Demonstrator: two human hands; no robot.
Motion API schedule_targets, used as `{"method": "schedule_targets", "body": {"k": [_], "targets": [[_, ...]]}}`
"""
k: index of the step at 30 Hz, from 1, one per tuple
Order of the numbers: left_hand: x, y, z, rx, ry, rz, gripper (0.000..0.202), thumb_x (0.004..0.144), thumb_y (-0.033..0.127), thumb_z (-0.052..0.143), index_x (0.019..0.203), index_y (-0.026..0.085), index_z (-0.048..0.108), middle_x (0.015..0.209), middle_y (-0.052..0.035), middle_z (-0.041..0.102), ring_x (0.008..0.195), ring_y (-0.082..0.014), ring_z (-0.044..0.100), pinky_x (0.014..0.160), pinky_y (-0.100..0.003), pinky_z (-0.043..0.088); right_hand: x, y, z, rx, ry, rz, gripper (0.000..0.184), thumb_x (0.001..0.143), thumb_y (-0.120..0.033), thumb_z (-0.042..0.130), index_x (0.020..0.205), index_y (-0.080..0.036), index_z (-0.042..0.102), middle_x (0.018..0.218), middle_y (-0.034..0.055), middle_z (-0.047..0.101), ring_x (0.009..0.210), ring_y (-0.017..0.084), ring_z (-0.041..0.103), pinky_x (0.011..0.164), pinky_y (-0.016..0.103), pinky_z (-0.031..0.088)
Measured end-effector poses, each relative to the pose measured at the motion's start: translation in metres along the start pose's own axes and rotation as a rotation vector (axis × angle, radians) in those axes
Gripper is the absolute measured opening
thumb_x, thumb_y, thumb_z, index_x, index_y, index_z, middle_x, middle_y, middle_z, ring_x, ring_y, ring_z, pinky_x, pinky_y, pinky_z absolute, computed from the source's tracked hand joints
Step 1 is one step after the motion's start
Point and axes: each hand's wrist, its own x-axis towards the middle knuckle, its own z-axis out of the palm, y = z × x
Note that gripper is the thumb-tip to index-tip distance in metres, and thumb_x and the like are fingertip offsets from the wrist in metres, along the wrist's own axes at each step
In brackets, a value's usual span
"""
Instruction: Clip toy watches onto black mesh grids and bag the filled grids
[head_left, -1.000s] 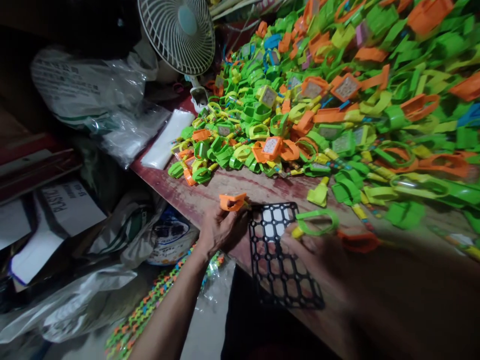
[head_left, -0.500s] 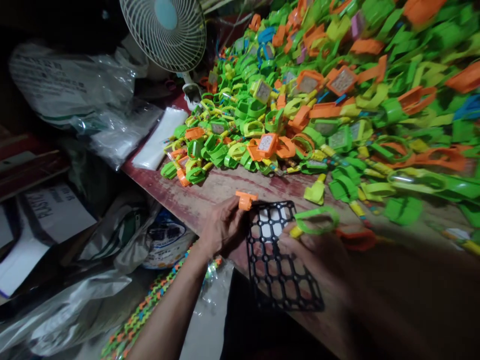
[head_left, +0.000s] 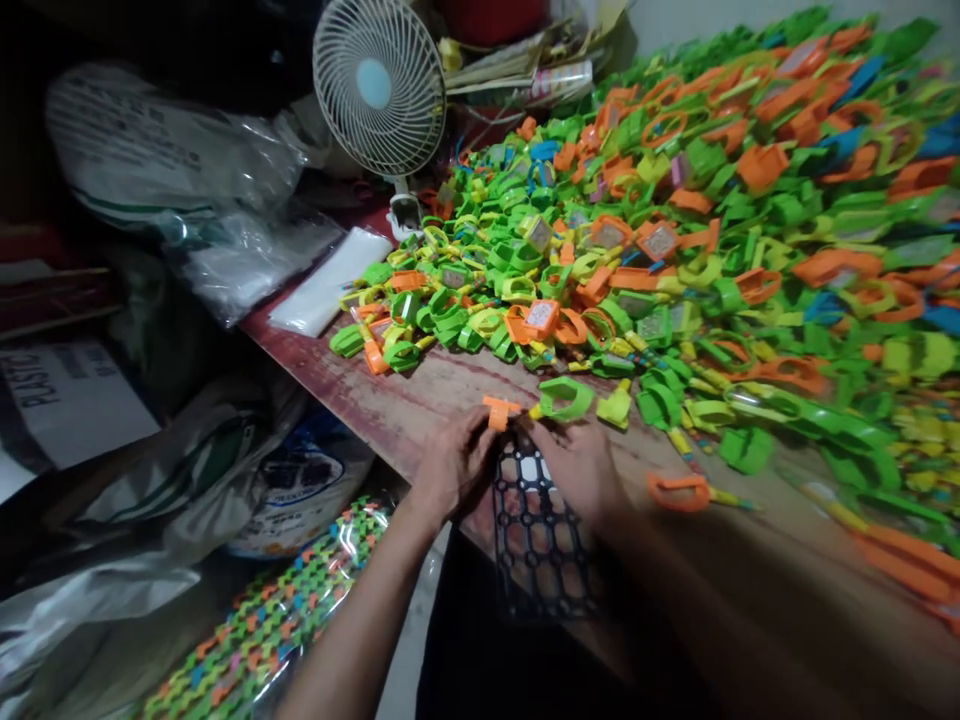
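Observation:
My left hand (head_left: pixel 459 462) is closed at the upper left corner of a black plastic grid (head_left: pixel 534 535), which slants down toward my lap. At that corner, by the fingertips, stands a small orange toy watch (head_left: pixel 498 412); whether it sits in the grid or in the fingers I cannot tell. My right hand (head_left: pixel 583 468) lies over the grid's upper right part, its fingers closed on a green toy watch (head_left: pixel 566 399) with a yellow end pointing toward the orange one. The right fingertips are partly hidden.
A big heap of green, orange and yellow toy watches (head_left: pixel 675 260) covers the table's back and right. Behind its left end stands a fan (head_left: pixel 379 95). Clear plastic bags (head_left: pixel 330 280) lie left. Below the table edge is a bag of colourful pieces (head_left: pixel 262 620).
My right hand has brought the green toy watch leftward to the grid's top edge, near the orange one. My left hand keeps its place at the corner. The view has shifted slightly.

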Motion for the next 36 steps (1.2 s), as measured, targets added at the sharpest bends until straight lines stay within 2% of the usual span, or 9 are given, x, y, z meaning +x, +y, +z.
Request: {"method": "schedule_targets", "body": {"k": [4, 9, 12, 16, 21, 27, 30, 33, 36], "targets": [[-0.001, -0.003, 0.001, 0.044, -0.019, 0.031, 0.024, 0.091, 0.022, 0.052, 0.104, 0.021, 0.073, 0.094, -0.0060, 0.075, 0.080, -0.0222, 0.067, 0.075, -0.030, 0.050, -0.002, 0.003, 0.005, -0.157, 0.088, -0.039, 0.025, 0.086, -0.036, 0.053, 0.087, -0.018, 0.070, 0.086, 0.0117, 0.075, 0.080, 0.024, 0.070, 0.071, 0.032, 0.051], [0.001, -0.007, 0.002, 0.093, -0.001, 0.141, 0.021, 0.093, 0.023, 0.049, 0.098, 0.020, 0.069, 0.096, -0.0072, 0.073, 0.093, -0.0225, 0.066, 0.098, -0.040, 0.045, 0.001, 0.009, 0.009, -0.259, 0.147, -0.260, 0.024, 0.086, -0.031, 0.050, 0.081, -0.018, 0.070, 0.073, 0.0092, 0.072, 0.066, 0.021, 0.066, 0.065, 0.029, 0.050], [0.000, -0.010, 0.003, 0.123, 0.010, 0.178, 0.021, 0.095, 0.023, 0.047, 0.099, 0.019, 0.067, 0.093, -0.0063, 0.073, 0.088, -0.0204, 0.066, 0.104, -0.044, 0.042, 0.004, 0.013, 0.011, -0.243, 0.138, -0.367, 0.025, 0.088, -0.026, 0.047, 0.083, -0.019, 0.071, 0.070, 0.0070, 0.071, 0.064, 0.019, 0.065, 0.062, 0.027, 0.050], [0.000, -0.012, 0.004, 0.140, 0.020, 0.201, 0.020, 0.095, 0.021, 0.047, 0.095, 0.019, 0.067, 0.086, -0.0039, 0.073, 0.082, -0.0175, 0.068, 0.110, -0.044, 0.038, 0.007, 0.018, 0.012, -0.241, 0.122, -0.454, 0.024, 0.089, -0.022, 0.047, 0.083, -0.019, 0.070, 0.074, 0.0080, 0.071, 0.070, 0.021, 0.068, 0.066, 0.028, 0.053], [0.001, -0.016, 0.004, 0.122, 0.012, 0.177, 0.020, 0.096, 0.023, 0.046, 0.094, 0.020, 0.066, 0.090, -0.0030, 0.074, 0.086, -0.0173, 0.068, 0.111, -0.044, 0.036, 0.012, 0.022, 0.011, -0.255, 0.134, -0.545, 0.026, 0.087, -0.016, 0.045, 0.089, -0.021, 0.071, 0.081, 0.0072, 0.072, 0.077, 0.020, 0.069, 0.071, 0.028, 0.055], [0.003, -0.013, 0.002, 0.144, -0.029, 0.177, 0.019, 0.091, 0.022, 0.049, 0.103, 0.018, 0.063, 0.103, -0.0065, 0.071, 0.098, -0.0210, 0.063, 0.108, -0.045, 0.037, 0.008, 0.015, 0.015, -0.224, 0.110, -0.567, 0.023, 0.087, -0.011, 0.045, 0.086, -0.018, 0.067, 0.076, 0.0058, 0.069, 0.076, 0.019, 0.067, 0.072, 0.026, 0.055], [0.007, -0.008, 0.001, 0.181, -0.073, 0.097, 0.020, 0.087, 0.029, 0.053, 0.098, 0.017, 0.064, 0.102, -0.0086, 0.067, 0.099, -0.0252, 0.058, 0.095, -0.043, 0.045, 0.005, 0.014, -0.015, -0.283, 0.113, -0.592, 0.022, 0.090, -0.014, 0.047, 0.103, -0.017, 0.065, 0.094, 0.0080, 0.070, 0.089, 0.019, 0.066, 0.079, 0.028, 0.054], [0.011, -0.004, 0.001, 0.224, -0.137, 0.022, 0.025, 0.087, 0.038, 0.052, 0.077, 0.019, 0.064, 0.081, -0.0053, 0.064, 0.084, -0.0239, 0.055, 0.091, -0.044, 0.044, 0.012, 0.020, -0.071, -0.495, 0.206, -0.703, 0.026, 0.091, -0.011, 0.046, 0.109, -0.016, 0.064, 0.103, 0.0104, 0.067, 0.099, 0.021, 0.062, 0.088, 0.032, 0.049], [0.013, -0.001, 0.004, 0.192, -0.132, -0.015, 0.026, 0.086, 0.041, 0.054, 0.070, 0.021, 0.061, 0.072, -0.0017, 0.062, 0.080, -0.0224, 0.053, 0.090, -0.042, 0.043, 0.031, 0.032, -0.116, -0.738, 0.034, -0.646, 0.033, 0.088, -0.006, 0.044, 0.109, -0.013, 0.068, 0.098, 0.0117, 0.062, 0.090, 0.022, 0.057, 0.077, 0.032, 0.046]]}}
